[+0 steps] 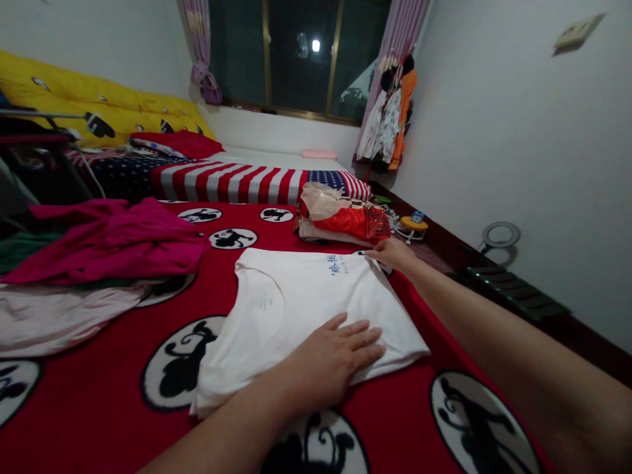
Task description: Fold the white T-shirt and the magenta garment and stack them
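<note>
A white T-shirt (291, 303) with small blue print lies partly folded on the red blanket (123, 395). My left hand (336, 359) rests flat on the shirt's near edge, fingers stretched out and together. My right hand (390, 253) reaches to the shirt's far right corner, its fingers curled at the cloth's edge; whether it pinches the cloth is hard to see.
A magenta garment (108, 240) and pale clothes (59, 316) lie heaped at the left. A folded stack with a red piece on top (345, 220) sits beyond the shirt. A striped flag-pattern cover (237, 181) lies farther back. Clothes hang by the window (390, 118). The bed's right edge drops to the floor.
</note>
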Demonstrator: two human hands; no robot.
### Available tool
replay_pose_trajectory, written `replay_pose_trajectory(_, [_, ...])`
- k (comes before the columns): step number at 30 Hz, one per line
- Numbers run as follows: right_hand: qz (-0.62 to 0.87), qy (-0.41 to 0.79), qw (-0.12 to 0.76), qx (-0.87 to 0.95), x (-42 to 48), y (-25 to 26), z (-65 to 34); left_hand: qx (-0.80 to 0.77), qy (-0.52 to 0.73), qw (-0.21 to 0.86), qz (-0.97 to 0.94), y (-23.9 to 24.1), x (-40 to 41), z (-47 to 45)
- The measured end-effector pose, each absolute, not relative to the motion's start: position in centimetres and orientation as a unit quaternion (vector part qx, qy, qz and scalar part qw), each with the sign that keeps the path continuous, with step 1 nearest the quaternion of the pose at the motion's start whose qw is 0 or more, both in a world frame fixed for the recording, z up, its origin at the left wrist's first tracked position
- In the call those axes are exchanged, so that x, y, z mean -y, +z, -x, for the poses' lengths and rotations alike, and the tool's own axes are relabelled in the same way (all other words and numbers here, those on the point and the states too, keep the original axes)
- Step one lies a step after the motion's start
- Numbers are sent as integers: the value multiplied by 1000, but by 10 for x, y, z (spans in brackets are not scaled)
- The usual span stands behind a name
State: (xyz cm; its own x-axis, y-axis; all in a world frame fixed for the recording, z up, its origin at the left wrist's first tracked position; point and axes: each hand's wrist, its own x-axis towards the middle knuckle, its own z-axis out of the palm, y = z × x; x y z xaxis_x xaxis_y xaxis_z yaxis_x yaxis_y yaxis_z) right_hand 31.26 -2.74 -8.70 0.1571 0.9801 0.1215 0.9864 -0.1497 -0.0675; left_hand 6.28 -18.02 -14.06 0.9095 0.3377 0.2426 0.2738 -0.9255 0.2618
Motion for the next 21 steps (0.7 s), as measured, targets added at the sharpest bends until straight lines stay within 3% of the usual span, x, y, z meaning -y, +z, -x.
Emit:
replay_pose_trajectory(10, [776, -47, 145, 611, 23, -125, -296, -152, 139, 114, -972, -144, 179, -63])
replay_pose_trajectory(18, [778, -29, 116, 617, 74, -103, -306, -141, 139, 85, -977, -144, 177, -63])
replay_pose_trajectory(21, [754, 36, 99, 649, 119, -102, -323, -136, 139, 72, -978, -145, 176, -63])
